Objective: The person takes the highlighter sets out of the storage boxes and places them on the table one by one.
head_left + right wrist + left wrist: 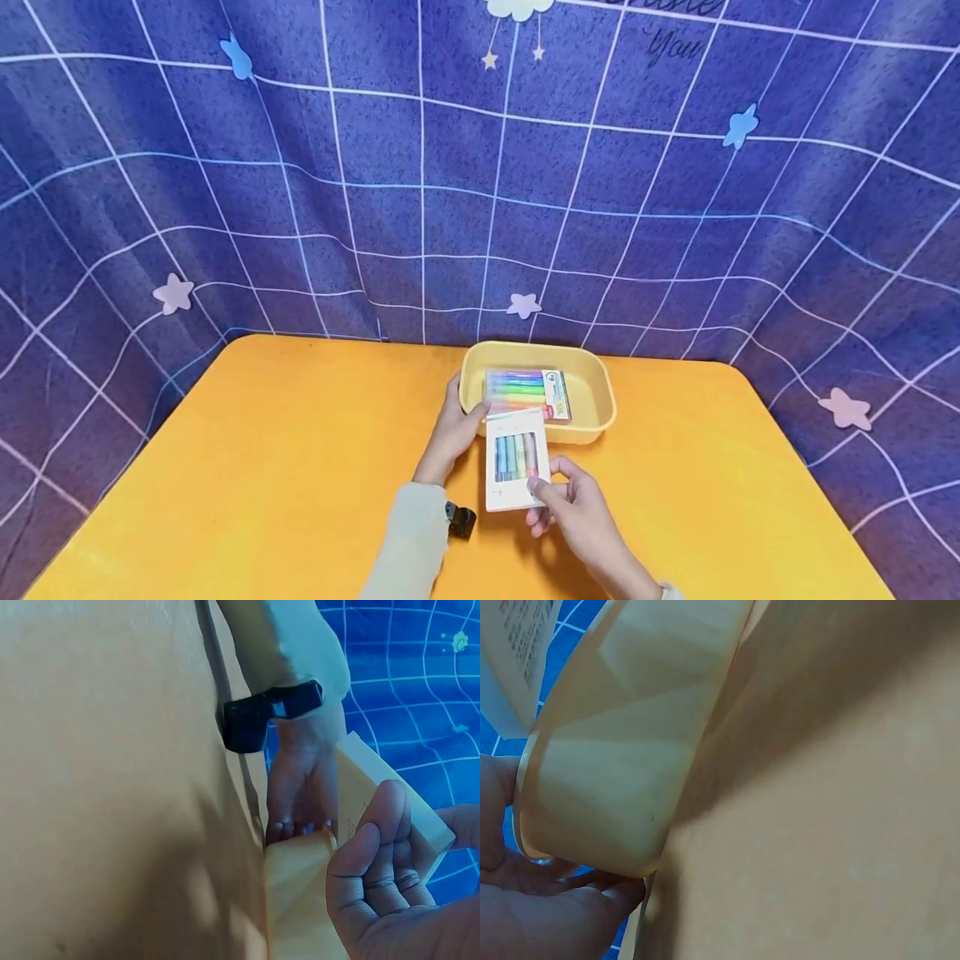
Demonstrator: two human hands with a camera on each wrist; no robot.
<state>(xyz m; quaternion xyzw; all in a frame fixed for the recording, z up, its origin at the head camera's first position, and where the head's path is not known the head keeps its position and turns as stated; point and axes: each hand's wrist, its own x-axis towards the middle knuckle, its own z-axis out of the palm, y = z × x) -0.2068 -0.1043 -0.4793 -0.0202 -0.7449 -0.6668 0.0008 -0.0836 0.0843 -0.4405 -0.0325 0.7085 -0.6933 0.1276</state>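
Note:
A pale yellow plastic bin point(592, 400) stands near the table's back edge. My left hand point(453, 432) grips its left end; in the left wrist view the thumb is at the rim and the fingers are under the outer wall point(615, 780). Inside the bin lies a clear pack of coloured pens point(521, 392). My right hand point(573, 504) holds a white box of pastel highlighter-like pens point(517, 454), thumb on its windowed front, fingers behind. The box is tilted, its top edge overlapping the bin's front rim in the head view. Whether they touch cannot be told.
An orange-yellow table point(315, 450) lies under everything. Behind it and at both sides hangs a blue curtain point(375, 217) with white grid lines and stars. A black wrist camera point(461, 521) sits on the left sleeve, close to the box.

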